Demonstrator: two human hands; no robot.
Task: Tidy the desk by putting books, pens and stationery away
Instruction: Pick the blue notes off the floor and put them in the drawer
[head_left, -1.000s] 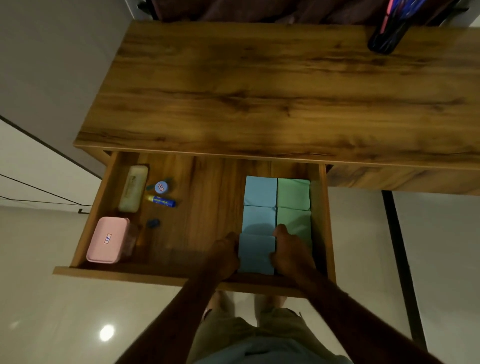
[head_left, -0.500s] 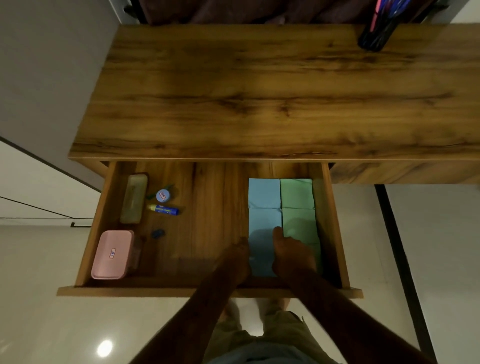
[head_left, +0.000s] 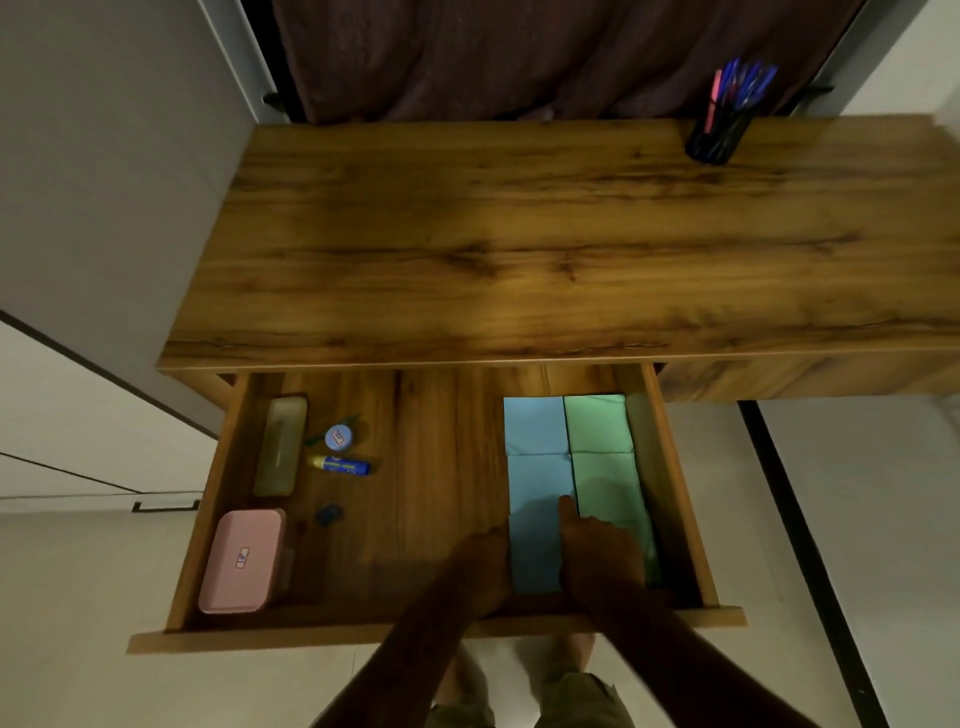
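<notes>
Only the pen holder stands on the desk. The left hand and right hand touch the open drawer's nearest blue book, grip unclear.

One head view — high over the desk, facing steeply down, near the open drawer.

desk brown wood-grain | blue books | green books | pink box

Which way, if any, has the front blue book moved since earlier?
Yes: front blue book slid slightly right toward the drawer's right wall, aligning with the blue books behind.
</notes>
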